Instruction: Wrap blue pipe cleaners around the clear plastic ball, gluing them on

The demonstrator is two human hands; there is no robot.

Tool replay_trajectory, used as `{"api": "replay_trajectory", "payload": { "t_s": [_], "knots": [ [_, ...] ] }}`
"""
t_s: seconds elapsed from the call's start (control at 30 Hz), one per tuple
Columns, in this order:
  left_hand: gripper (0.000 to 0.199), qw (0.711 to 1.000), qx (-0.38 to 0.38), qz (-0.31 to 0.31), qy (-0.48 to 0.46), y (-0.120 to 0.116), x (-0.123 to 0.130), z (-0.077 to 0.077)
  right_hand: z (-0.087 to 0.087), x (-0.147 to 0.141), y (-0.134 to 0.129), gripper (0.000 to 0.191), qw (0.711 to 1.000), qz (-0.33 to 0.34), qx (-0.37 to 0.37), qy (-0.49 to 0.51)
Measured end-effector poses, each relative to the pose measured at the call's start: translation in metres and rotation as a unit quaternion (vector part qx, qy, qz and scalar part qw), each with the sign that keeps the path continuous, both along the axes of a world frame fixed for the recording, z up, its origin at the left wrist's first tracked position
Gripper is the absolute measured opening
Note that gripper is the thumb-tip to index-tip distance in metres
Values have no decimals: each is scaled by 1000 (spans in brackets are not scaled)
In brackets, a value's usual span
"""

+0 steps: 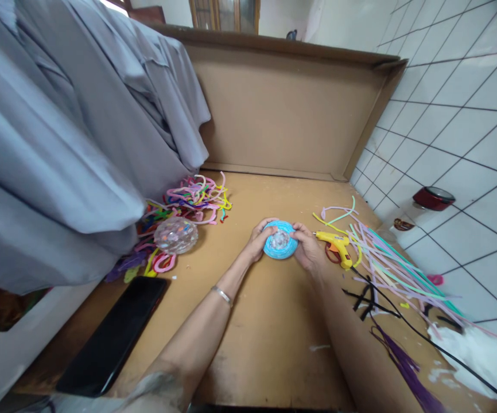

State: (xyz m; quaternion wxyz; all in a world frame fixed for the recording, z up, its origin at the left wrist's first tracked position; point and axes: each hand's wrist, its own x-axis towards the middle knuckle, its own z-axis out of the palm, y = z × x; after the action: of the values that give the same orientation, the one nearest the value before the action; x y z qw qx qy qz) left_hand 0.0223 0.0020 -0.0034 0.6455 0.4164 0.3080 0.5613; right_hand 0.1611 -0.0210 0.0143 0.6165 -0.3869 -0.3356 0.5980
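Observation:
Between my two hands, above the middle of the table, is a round blue coiled disc (268, 249) with a pale, clear-looking centre. My left hand (259, 238) grips its left edge, the thumb lying over the top face. On the opposite edge, my right hand (307, 246) pinches the disc with thumb and fingers. A yellow glue gun (338, 248) lies just right of my right hand, its nozzle pointing toward the fingers. Whatever lies beneath the disc is hidden.
Left of my hands lie a tangle of coloured pipe cleaners (201, 198), a clear faceted bowl-like piece (176, 235) and a black phone (113, 335). Long pastel pipe cleaners (386, 258), a red-lidded jar (433, 198) and white tissue (485, 355) are at right. A cardboard panel (283, 109) stands behind.

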Motion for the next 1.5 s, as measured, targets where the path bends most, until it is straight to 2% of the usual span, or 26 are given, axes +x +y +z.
{"api": "replay_trajectory", "payload": {
  "t_s": [0.17,0.37,0.73,0.9,1.0,1.2,1.37,1.5],
  "knots": [
    [43,1000,-2,-7,-3,1,2,-2,1,-3,-1,27,1000,-12,-1,-13],
    [48,999,-8,-31,-10,0,3,-3,8,-10,-6,37,997,-63,-2,-35],
    [49,998,-11,-54,-2,4,-1,0,10,-2,-5,38,998,-37,-14,-46],
    [59,990,41,-135,24,6,-19,2,5,-2,-2,43,998,-42,-8,-39],
    [70,982,71,-155,86,6,-28,6,1,-4,0,45,998,-63,-3,-32],
    [75,961,141,-100,214,5,-22,7,-4,-2,4,41,989,-107,51,-89],
    [73,929,222,-6,297,2,-15,5,-6,-1,4,37,973,-120,72,-182],
    [75,903,278,-21,326,1,-14,7,-8,-4,3,35,964,-126,97,-212]
  ]
}}
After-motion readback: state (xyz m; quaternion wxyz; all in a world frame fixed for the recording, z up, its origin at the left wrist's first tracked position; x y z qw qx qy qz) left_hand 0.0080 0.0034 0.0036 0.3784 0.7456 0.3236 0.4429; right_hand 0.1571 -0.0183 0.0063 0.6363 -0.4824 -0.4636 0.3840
